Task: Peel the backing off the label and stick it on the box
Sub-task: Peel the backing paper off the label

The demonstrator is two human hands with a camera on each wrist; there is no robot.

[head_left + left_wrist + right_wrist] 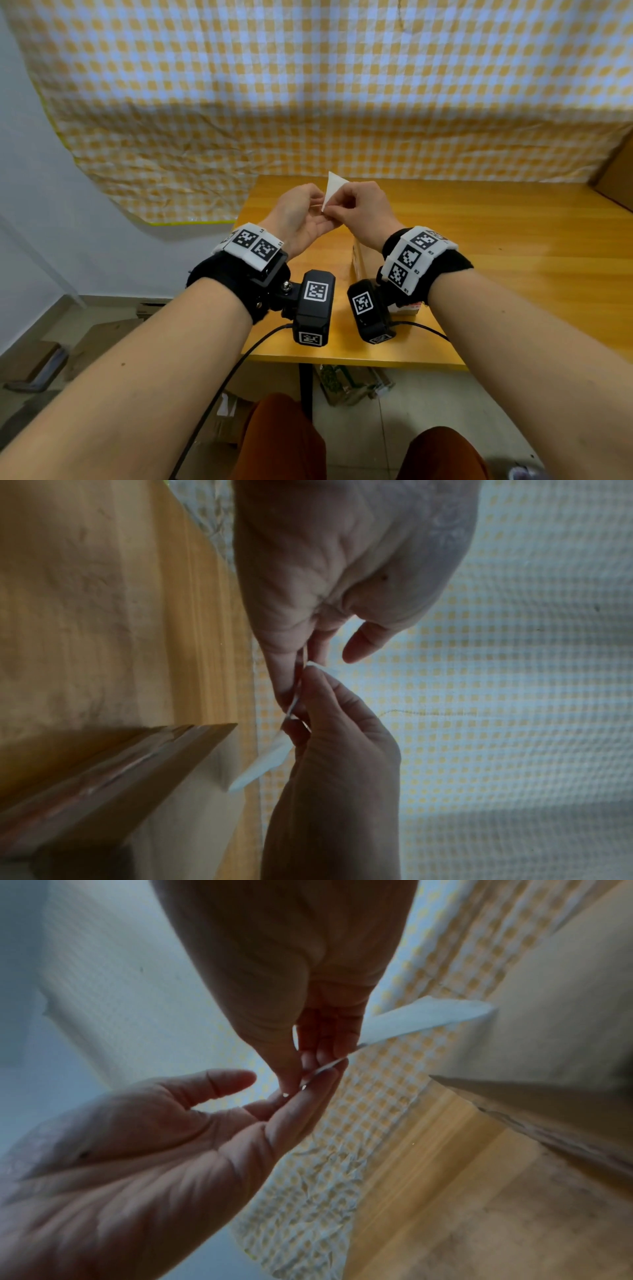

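A white label is held up above the wooden table. My right hand pinches its lower edge between thumb and fingers. My left hand meets it from the left, and the sheet's edge sits between its fingers while the thumb stands apart. In the right wrist view the label sticks out to the right past my right hand, with the left hand below. The cardboard box lies on the table under my right wrist, mostly hidden; its taped top shows in the left wrist view.
A yellow checked cloth hangs behind the table. Another cardboard box stands at the table's far right. Flattened cardboard lies on the floor under the near table edge, by my knees.
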